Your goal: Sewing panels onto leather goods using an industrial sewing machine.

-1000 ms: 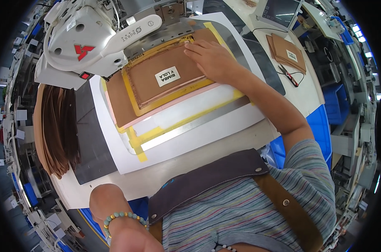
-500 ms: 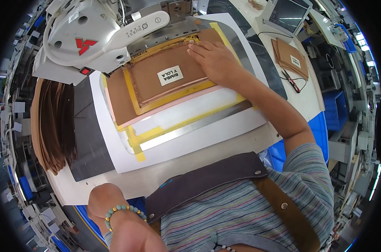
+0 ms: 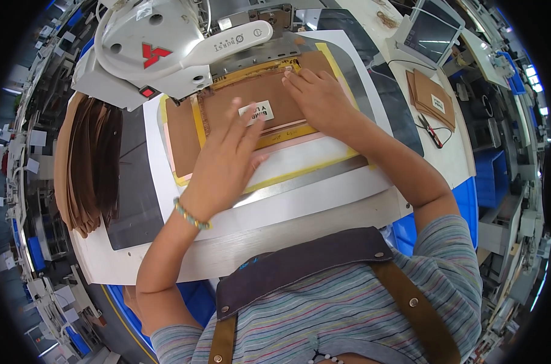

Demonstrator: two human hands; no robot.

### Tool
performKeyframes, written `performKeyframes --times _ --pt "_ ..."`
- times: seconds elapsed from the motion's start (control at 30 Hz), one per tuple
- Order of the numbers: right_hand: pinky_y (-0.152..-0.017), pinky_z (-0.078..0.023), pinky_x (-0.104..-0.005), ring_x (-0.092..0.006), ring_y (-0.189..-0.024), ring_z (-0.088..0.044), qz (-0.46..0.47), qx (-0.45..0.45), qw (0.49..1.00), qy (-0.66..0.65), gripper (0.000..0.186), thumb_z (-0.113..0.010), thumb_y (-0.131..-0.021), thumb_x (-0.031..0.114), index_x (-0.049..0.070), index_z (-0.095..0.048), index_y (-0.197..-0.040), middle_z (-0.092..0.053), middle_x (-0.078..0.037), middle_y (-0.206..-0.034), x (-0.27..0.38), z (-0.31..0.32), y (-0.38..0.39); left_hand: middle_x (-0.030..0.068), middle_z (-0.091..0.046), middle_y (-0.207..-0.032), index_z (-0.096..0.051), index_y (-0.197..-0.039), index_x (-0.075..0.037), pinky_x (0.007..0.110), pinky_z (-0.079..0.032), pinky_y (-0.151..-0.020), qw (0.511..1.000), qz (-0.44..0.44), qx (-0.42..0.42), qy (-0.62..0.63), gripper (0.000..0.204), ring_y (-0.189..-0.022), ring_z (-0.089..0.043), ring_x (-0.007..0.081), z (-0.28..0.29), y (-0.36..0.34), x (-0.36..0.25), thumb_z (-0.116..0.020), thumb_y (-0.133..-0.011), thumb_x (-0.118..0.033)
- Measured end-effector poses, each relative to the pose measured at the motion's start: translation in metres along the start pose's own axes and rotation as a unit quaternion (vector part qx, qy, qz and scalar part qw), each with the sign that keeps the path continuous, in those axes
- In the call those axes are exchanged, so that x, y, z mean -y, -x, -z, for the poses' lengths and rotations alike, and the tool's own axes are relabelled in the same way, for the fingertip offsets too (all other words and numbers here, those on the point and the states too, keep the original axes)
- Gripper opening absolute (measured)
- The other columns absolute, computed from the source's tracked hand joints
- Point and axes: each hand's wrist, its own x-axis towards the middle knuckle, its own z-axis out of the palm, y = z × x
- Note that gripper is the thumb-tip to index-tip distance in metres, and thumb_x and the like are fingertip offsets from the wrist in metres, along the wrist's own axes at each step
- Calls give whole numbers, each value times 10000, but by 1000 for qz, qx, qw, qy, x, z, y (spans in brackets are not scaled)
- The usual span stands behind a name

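Observation:
A brown panel (image 3: 233,97) with a white printed label (image 3: 264,113) lies within a yellow-edged template frame (image 3: 289,134) beneath the machine head. My right hand (image 3: 321,104) rests on the panel's right side, fingers stretched toward its upper right corner. Over the left part of the panel is my left hand (image 3: 222,161), fingers spread and empty, partly covering the label. Whether its fingertips touch the panel I cannot tell. A bead bracelet (image 3: 190,215) circles my left wrist.
The white sewing machine head (image 3: 136,51) overhangs the template's far left. A stack of brown pieces (image 3: 84,164) stands at the left edge. To the right lie labelled brown panels (image 3: 430,97) and red-handled snips (image 3: 432,130), with a screen (image 3: 430,33) behind them.
My left hand has come up from near my body to above the panel, its fingers now spread. My right hand stays on the panel's upper right. The whole view has shifted slightly.

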Motion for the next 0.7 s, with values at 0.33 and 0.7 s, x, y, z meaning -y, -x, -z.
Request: performKeyframes --times 0.33,0.7 --pt "-866 -513 -366 -230 -1214 -626 -5 19 1000 -4 479 -655 -911 156 -20 -680 -1356 -677 -142 -1417 18 -6 -17 193 -457 -1665 -548 -1550 -40 519 -360 -1260 990 121 68 -24 614 -1544 -397 445 -20 -2 49 -662 -1054 -384" --pt "-820 -515 -362 -231 -1210 -625 18 -2 999 -28 420 -651 -915 169 -2 -691 -1297 -698 -135 -1330 40 -11 -41 204 -476 -1640 -565 -1526 -20 512 -372 -1240 988 144 41 -28 601 -1531 -414 436 -24 2 50 -686 -1046 -360"
